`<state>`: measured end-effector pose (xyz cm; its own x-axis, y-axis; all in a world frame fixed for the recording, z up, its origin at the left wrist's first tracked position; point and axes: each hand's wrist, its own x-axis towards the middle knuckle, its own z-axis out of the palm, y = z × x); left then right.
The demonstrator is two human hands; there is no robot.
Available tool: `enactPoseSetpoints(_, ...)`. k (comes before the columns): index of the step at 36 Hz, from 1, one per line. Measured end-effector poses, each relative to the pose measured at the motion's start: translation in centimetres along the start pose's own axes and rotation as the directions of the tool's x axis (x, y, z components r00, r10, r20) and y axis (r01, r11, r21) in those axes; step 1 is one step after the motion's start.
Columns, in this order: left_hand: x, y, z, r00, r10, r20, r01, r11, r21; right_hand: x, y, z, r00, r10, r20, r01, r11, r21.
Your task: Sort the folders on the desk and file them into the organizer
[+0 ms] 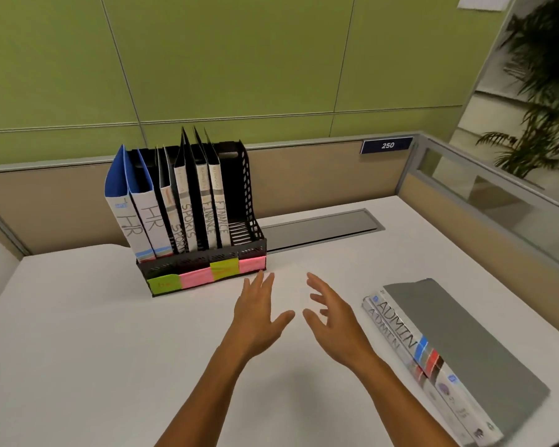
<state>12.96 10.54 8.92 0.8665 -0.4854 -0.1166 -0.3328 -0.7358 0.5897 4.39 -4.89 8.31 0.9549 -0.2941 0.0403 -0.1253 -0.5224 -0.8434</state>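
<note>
Currently, step in hand: pick up the two ADMIN folders [455, 359] and file them; a judgement from the layout, since they alone lie outside the organizer [204, 266].
Left hand [259, 314]: released, fingers straight and spread, above the desk [78, 350], holding nothing.
Right hand [333, 321]: released, fingers loosely bent, holding nothing, near the folders but apart from them.
Folder position: stacked flat at the right of the desk, spines facing the person, grey cover up.
Organizer contents: two HR folders [136, 217], two SPORTS folders [181, 217], two FINANCE folders [215, 208], all upright.
Free slot: rightmost compartment [239, 201], above a pink label [251, 264].
Recommended grip: take the spine edge with the right hand; support the far edge with the left.
Insertion: turn the folders upright, spine outward, matching the others; lower between the dividers.
Caution: the stack lies near the desk edge; lift, do not slide outward.
</note>
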Motion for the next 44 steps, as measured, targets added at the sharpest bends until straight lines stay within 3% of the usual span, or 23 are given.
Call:
enactPoseSetpoints(9,-0.3,4.3,4.3,0.995,0.068,0.068,-0.073,0.994,0.076,-3.9,4.8,-5.8,0.989,0.05,-0.141,-0.073,0.984,-0.161)
enactPoseSetpoints(14,-0.8,6.8,6.9,0.99,0.078,0.114,-0.091,0.989,0.118,-5.8,7.7,-10.0,0.977,0.107,-0.186,-0.126,0.988,-0.09)
enactPoseSetpoints(18,-1.1,9.1,9.0,0.983,0.095,0.157,-0.119,0.981,0.15,-7.1,10.0,-13.1,0.963,0.139,-0.232,-0.177,0.972,-0.152)
enactPoseSetpoints(31,-2.2,16.6,16.6,0.952,0.066,0.298,-0.119,0.979,0.164,-9.3,18.1,-17.6,0.954,0.274,-0.119,-0.294,0.934,-0.205)
enactPoseSetpoints(39,-1.9,18.4,21.5,0.909,-0.029,0.416,-0.109,0.946,0.305,-9.0,23.3,-19.8,0.938,0.312,-0.149,-0.344,0.877,-0.336)
enactPoseSetpoints(44,-2.0,19.6,23.6,0.925,-0.051,0.376,-0.02,0.983,0.184,-8.7,25.7,-21.8,0.919,0.36,-0.159,-0.392,0.801,-0.453)
